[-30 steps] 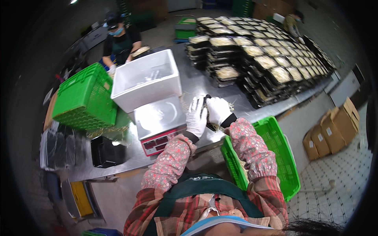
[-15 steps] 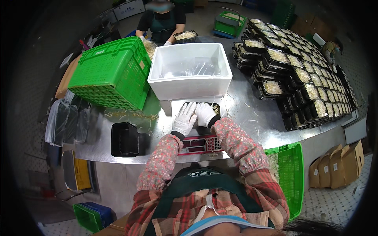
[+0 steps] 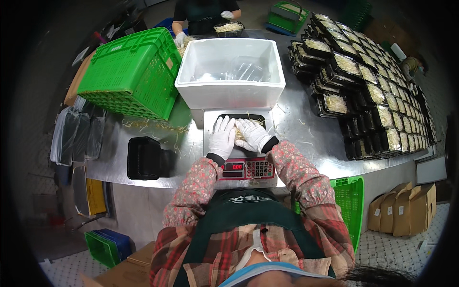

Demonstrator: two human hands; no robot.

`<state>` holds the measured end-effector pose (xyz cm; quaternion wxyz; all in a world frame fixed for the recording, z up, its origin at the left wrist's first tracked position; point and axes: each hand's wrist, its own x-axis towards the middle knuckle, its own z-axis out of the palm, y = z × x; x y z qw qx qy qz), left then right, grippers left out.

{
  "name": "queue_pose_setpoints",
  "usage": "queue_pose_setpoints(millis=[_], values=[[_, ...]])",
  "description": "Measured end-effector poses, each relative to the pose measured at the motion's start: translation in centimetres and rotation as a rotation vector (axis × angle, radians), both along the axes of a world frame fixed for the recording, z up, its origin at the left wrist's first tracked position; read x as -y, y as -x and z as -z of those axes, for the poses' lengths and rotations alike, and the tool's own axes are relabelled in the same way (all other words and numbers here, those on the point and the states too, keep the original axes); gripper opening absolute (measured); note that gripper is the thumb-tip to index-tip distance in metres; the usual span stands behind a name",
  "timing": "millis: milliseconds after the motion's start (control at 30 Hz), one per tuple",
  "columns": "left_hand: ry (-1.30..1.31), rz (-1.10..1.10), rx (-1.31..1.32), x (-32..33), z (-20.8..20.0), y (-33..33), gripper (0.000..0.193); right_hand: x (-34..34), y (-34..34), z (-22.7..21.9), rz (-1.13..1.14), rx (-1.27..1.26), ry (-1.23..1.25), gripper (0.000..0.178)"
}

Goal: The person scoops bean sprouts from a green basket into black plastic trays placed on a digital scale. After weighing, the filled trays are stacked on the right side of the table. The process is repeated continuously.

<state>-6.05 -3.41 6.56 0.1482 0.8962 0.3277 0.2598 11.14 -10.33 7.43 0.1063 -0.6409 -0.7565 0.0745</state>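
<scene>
At the near edge of the steel table (image 3: 313, 162), a digital scale (image 3: 245, 175) bore a black plastic tray (image 3: 262, 117) of bean sprouts (image 3: 239, 136). The gloved left hand (image 3: 222, 138) lay over the tray's left side, the gloved right hand (image 3: 254, 135) over its right, both flattish with fingers outstretched against the sprouts. A white foam box (image 3: 230, 97) stood just beyond.

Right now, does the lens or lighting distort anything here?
Head view: the metal table bows at its front edge, corners go black, glare streaks clear plastic inside the white box, a shadow or reflection lies right of the empty black tray.
</scene>
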Motion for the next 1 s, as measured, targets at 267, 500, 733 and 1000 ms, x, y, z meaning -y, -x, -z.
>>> queue_pose_setpoints(millis=[267,500,733,1000], values=[[0.336,-0.064,0.555,-1.0,-3.0,4.2,0.059,2.1,-7.5,-10.4,-0.012,-0.392,-0.114,0.083],[0.242,-0.257,0.394,-3.9,-5.6,8.9,0.053,4.7,-7.5,-7.8,0.143,-0.208,-0.238,0.117],[-0.107,0.234,-0.192,1.2,-2.3,-1.4,0.073,1.0,-3.7,-8.6,0.050,0.348,0.273,0.124],[-0.057,0.092,-0.250,2.0,-0.4,-3.6,0.081,2.2,-7.4,-11.3,0.045,-0.023,0.349,0.057]])
